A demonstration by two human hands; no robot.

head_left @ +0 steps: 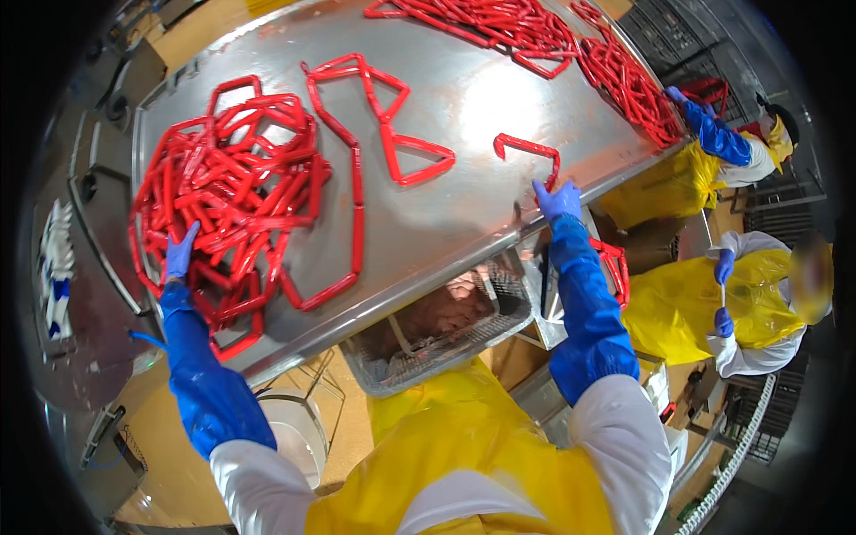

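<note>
A large heap of linked red sausages (259, 192) lies on the left of the steel table (437, 107). My left hand (181, 254), in a purple glove, rests against the heap's near left side with thumb and fingers apart. From the heap a loose chain of links bends across the middle of the table. At the table's near edge on the right, my right hand (560, 201) is closed on the end of a short string of sausages (528, 144). More red links (613, 266) hang below the edge beside my right sleeve; whether they join that string is hidden.
More red links (504, 22) are piled along the table's far right side. Under the near edge sits a grey mesh crate (401, 379) with pinkish contents. A white bucket (294, 437) stands lower left. Two people in yellow aprons (695, 308) are at the right, one reaching the table.
</note>
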